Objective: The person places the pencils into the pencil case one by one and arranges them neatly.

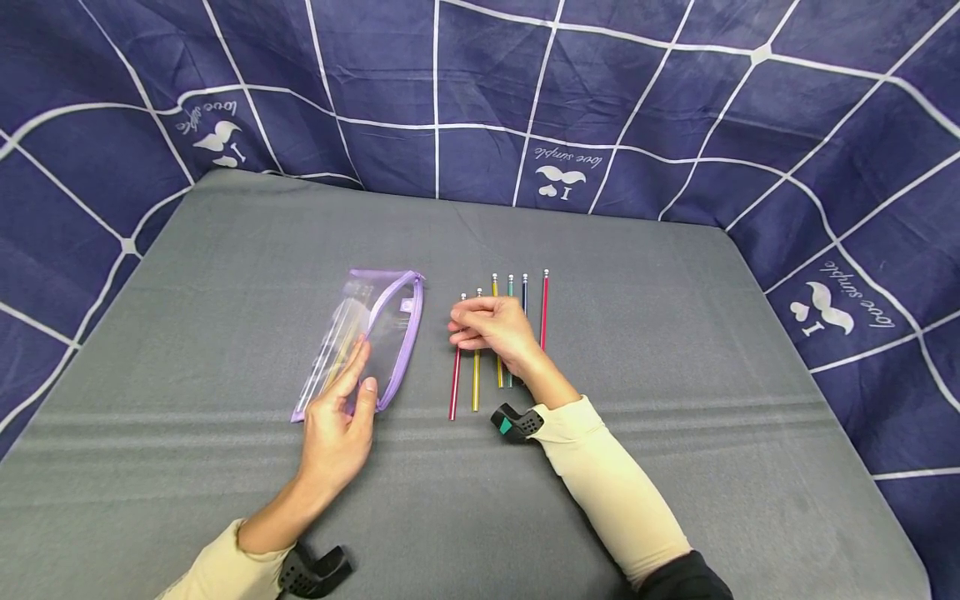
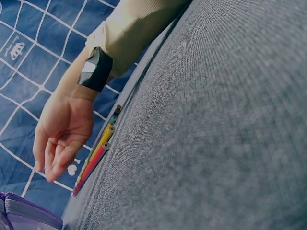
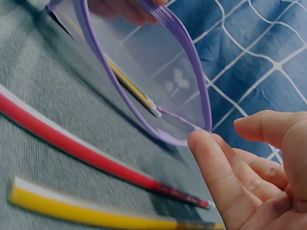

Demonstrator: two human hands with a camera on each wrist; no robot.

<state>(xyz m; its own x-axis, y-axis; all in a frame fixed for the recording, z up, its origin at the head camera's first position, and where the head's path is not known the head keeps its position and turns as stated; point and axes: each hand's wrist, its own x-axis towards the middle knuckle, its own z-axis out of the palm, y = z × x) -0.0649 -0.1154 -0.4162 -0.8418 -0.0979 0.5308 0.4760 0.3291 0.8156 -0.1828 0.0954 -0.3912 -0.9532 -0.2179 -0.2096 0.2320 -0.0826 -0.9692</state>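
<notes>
A clear pencil pouch (image 1: 393,346) with purple zipper trim lies left of centre, its mouth gaping toward the right. My left hand (image 1: 337,433) holds its near part, the thumb by the zipper edge and the fingers along the plastic. Through the film in the right wrist view shows a yellow pencil (image 3: 132,86) inside. My right hand (image 1: 495,327) hovers over a row of several pencils, fingers loosely bent with nothing between them. Leftmost in that row is a red pencil (image 1: 454,387), beside a yellow pencil (image 1: 476,383); the right hand partly covers the row.
Farther right in the row lie a green pencil (image 1: 511,287), a dark blue pencil (image 1: 525,287) and another red pencil (image 1: 544,312). Grey cloth (image 1: 637,333) covers the table. A blue checked curtain (image 1: 480,83) hangs behind and at both sides.
</notes>
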